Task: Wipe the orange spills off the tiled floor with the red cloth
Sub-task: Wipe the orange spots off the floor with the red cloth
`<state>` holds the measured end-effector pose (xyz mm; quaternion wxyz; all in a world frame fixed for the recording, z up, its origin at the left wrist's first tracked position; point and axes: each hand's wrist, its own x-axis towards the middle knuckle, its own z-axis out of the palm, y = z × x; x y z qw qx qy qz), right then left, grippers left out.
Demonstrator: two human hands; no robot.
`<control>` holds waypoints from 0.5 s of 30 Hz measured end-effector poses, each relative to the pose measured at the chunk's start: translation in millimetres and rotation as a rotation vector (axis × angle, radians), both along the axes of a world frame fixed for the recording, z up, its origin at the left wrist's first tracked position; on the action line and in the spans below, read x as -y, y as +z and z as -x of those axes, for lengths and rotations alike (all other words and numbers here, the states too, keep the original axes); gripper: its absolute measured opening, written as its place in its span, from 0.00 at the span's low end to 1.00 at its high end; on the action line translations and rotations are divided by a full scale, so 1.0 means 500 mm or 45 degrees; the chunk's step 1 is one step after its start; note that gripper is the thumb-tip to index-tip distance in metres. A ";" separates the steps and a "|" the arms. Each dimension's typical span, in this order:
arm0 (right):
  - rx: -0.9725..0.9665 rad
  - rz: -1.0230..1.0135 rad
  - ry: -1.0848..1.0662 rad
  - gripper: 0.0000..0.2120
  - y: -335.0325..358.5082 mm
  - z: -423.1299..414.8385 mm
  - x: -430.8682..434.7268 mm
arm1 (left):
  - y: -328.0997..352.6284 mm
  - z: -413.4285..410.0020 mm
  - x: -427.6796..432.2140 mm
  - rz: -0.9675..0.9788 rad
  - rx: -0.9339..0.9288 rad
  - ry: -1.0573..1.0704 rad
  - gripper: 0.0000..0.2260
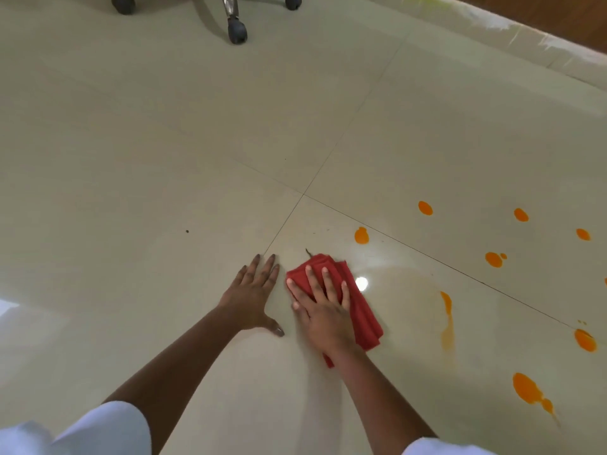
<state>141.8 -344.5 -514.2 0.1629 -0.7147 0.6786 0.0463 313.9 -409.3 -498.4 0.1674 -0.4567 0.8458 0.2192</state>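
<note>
Your right hand [323, 310] lies flat, fingers straight, on the folded red cloth [364, 318] near its tile's far-left corner, and the nearest orange smear [447, 320] lies to its right, away from your left hand [253, 297] spread on the tiled floor [164, 165].

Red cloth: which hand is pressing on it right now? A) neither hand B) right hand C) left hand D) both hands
B: the right hand lies flat on the red cloth, while the left hand rests on the tiled floor beside it.
</note>
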 end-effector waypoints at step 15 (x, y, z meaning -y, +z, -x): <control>0.127 0.193 -0.112 0.22 -0.015 0.011 0.089 | -0.003 0.088 0.096 -0.022 0.143 0.128 0.60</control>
